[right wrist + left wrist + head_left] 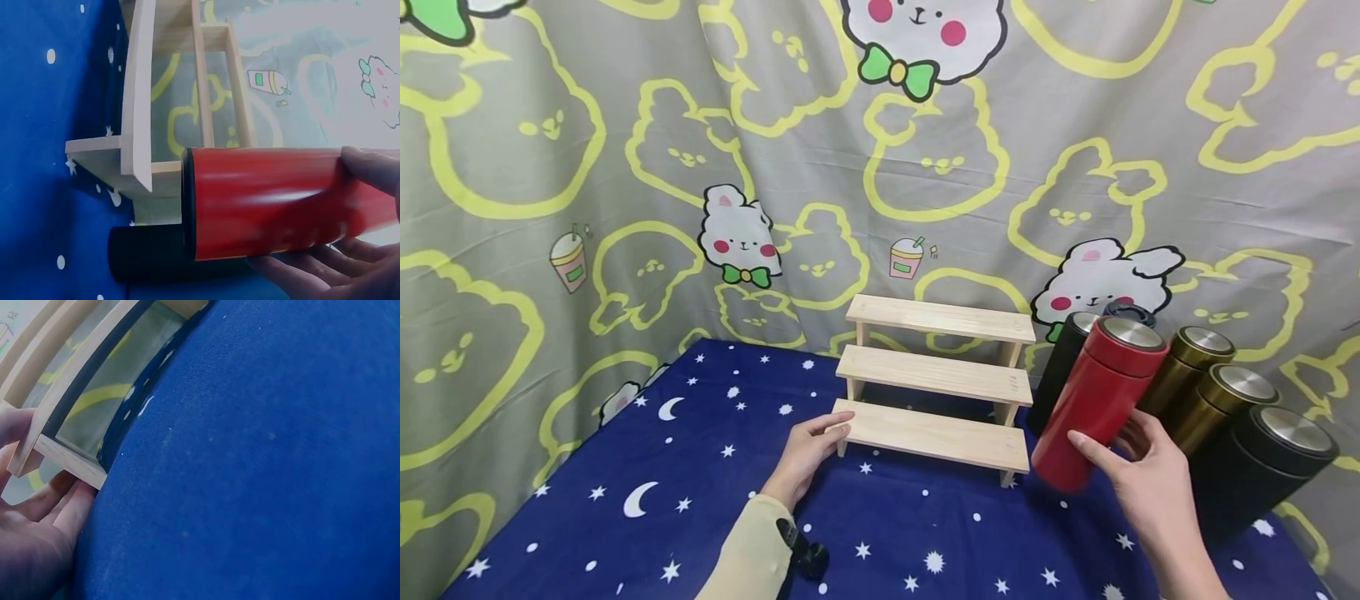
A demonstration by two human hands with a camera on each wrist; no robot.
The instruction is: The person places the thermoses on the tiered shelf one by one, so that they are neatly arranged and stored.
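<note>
A red thermos flask (1101, 404) with a steel-topped lid leans in my right hand (1157, 483), thumb on its near side and fingers round the far side. In the right wrist view the flask (269, 203) shows its dark base, held beside the end of a three-tier wooden display rack (932, 429). My left hand (808, 454) grips the left end of the rack's lowest step. Seen from the left wrist, the thumb lies over the board and the fingers of that hand (37, 531) sit by the rack's leg (72, 461).
Right of the rack stand a black flask (1060, 375), two gold-brown flasks (1183, 367) (1217, 408) and a wide black flask (1262, 467). A dark loop handle (1131, 313) shows behind the red one. Star-patterned blue cloth (700, 483) covers the table; a printed curtain (820, 167) hangs behind.
</note>
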